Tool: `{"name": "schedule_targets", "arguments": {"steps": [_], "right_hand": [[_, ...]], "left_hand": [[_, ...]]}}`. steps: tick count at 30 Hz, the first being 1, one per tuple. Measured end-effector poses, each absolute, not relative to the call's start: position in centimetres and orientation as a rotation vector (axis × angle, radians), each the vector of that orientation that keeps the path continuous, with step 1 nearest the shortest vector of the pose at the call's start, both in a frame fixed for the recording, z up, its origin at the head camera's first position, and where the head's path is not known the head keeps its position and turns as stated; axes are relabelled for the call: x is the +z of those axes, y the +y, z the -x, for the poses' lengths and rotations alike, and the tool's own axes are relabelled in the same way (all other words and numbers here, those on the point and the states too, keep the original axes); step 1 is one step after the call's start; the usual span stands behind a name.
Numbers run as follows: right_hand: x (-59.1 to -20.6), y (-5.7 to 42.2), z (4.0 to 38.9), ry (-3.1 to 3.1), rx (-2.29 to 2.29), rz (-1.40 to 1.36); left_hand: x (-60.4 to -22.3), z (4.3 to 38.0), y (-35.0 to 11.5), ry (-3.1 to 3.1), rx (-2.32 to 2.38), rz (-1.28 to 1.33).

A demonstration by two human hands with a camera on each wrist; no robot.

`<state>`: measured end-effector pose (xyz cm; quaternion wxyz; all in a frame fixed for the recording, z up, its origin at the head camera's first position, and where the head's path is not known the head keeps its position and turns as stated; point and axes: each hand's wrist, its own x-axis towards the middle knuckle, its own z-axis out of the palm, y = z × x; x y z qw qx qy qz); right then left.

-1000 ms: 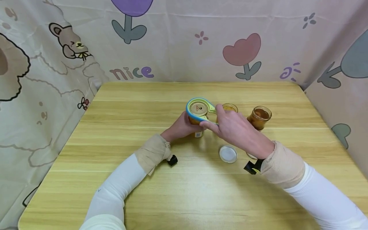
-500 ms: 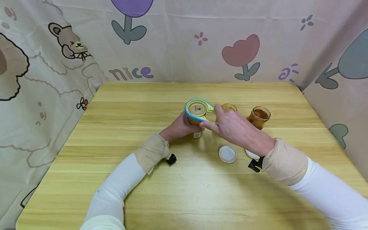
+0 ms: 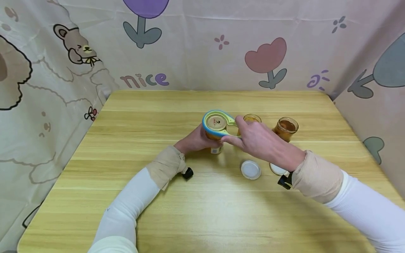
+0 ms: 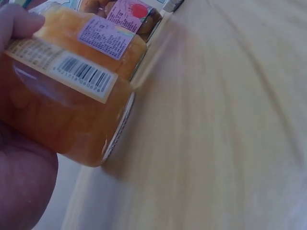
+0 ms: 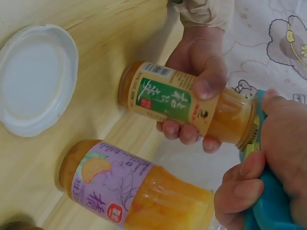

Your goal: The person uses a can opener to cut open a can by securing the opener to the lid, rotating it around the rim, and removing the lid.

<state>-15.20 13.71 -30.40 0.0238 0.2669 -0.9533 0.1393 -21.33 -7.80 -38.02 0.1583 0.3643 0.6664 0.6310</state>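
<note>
My left hand (image 3: 197, 139) grips a glass jar (image 5: 192, 103) of orange fruit with a green-and-tan label, its base at the tabletop. A gold lid (image 3: 216, 122) covers the jar's mouth. Around that lid sits the loop of a blue-and-green jar opener (image 3: 208, 130). My right hand (image 3: 259, 142) grips the opener's handle, thumb on the near side. Just behind this hand stands an uncapped jar with a purple label (image 5: 110, 179), partly hidden in the head view.
Another uncapped jar (image 3: 285, 129), with brown contents, stands to the right. Two lids lie on the wooden table (image 3: 202, 214) with their white insides up: one lid (image 3: 251, 170) in full view, the other lid (image 3: 277, 170) partly behind the right wrist. A printed curtain (image 3: 202, 42) hangs behind.
The jar and opener have shifted slightly left and nearer to me. My right forearm has swung a little to the right. The print on the gold lid has turned somewhat. Both grips stay.
</note>
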Motion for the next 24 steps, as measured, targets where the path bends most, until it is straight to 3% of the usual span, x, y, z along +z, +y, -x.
{"name": "schedule_targets", "arguments": {"steps": [12,24], "right_hand": [[-29.9,14.8,16.1,-2.874,0.355,-1.020],[-30.0,14.6,16.1,-2.839,0.246,-1.044]], "left_hand": [[-38.1,21.3,-8.0,1.843,1.759,-1.044],[-38.1,21.1,-8.1,1.879,1.735,-1.057]]}}
